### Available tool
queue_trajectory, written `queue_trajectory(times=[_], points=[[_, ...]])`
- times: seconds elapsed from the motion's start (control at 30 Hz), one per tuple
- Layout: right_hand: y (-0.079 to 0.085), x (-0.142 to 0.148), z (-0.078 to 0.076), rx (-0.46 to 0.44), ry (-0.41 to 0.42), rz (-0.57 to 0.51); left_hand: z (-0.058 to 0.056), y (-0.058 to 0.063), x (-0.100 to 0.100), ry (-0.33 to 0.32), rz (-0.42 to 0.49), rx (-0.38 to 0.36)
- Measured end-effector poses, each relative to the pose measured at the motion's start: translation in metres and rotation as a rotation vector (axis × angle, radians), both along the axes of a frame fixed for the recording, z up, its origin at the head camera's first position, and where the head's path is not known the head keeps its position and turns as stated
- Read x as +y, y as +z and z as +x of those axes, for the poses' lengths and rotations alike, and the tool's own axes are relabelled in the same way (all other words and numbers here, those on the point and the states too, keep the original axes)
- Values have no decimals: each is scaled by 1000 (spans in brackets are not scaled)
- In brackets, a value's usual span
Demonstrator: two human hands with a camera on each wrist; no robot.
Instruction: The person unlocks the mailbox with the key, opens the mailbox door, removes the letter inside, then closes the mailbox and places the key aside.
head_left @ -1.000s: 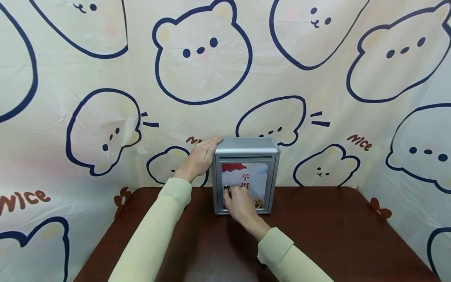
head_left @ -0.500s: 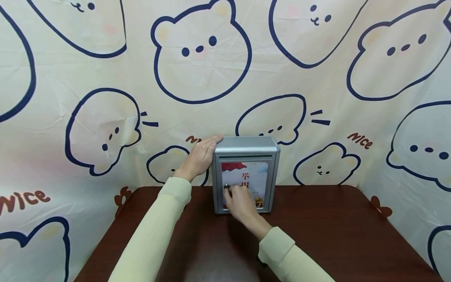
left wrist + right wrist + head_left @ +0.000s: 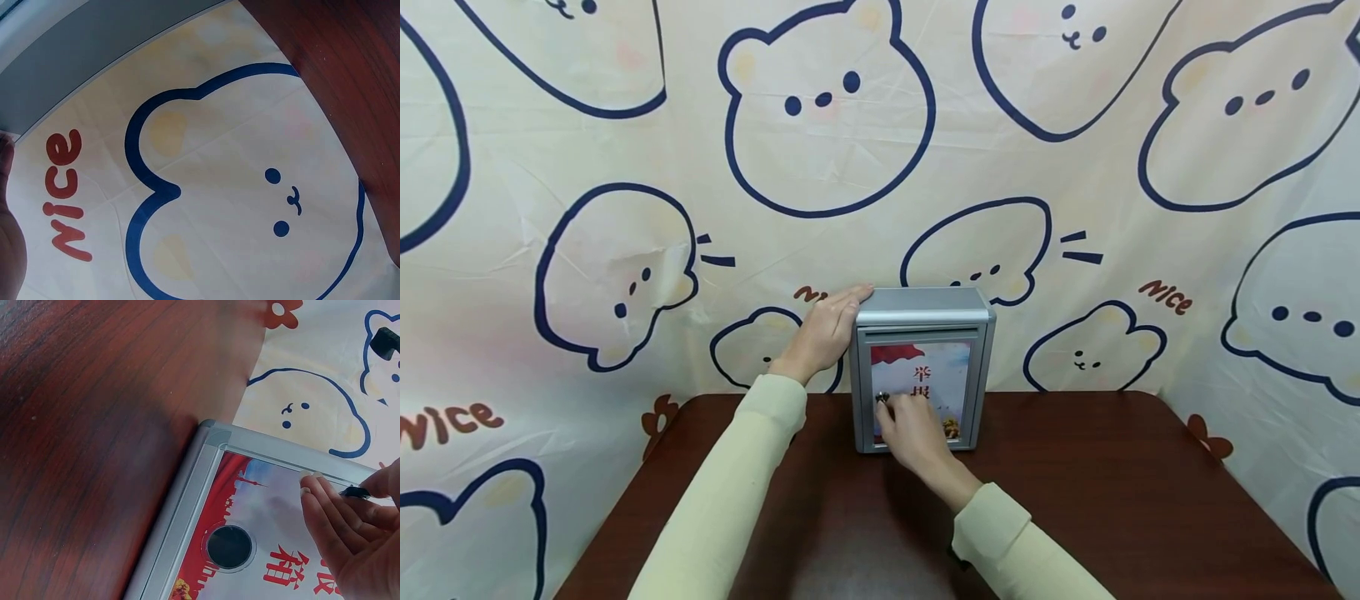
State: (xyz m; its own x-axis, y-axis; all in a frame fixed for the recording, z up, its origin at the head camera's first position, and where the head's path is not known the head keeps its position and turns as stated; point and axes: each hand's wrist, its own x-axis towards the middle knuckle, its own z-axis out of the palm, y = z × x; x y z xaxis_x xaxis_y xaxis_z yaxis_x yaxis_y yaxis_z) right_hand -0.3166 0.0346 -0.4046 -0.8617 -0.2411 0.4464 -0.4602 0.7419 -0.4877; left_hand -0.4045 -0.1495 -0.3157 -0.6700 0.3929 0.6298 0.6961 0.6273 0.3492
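A silver-grey metal box stands upright on the table, with a slot along the upper front and a poster panel bearing red Chinese characters. My left hand rests against its upper left edge, fingers lying along the top corner. In the left wrist view only part of that hand shows beside the grey box side. At the left of the front panel, my right hand pinches a small black-headed key between thumb and index finger. The other fingers extend over the poster. The key's far end is hidden.
The dark reddish-brown table spreads around the box. Behind it and at both sides hangs a pale cloth printed with blue-outlined cartoon animals. A dark round disc sits on the lower part of the box front.
The head view has tilted slightly, so the scene sits a little higher in it. Both hands keep their places on the box, and the box front looks the same.
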Motion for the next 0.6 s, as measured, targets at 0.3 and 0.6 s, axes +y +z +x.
queue_trajectory(times=[0.3, 0.6], points=[[1, 1, 3, -8, 7, -2, 1, 0, 0, -4, -3, -9], [2, 2, 5, -12, 6, 11, 1, 1, -1, 4, -14, -2]])
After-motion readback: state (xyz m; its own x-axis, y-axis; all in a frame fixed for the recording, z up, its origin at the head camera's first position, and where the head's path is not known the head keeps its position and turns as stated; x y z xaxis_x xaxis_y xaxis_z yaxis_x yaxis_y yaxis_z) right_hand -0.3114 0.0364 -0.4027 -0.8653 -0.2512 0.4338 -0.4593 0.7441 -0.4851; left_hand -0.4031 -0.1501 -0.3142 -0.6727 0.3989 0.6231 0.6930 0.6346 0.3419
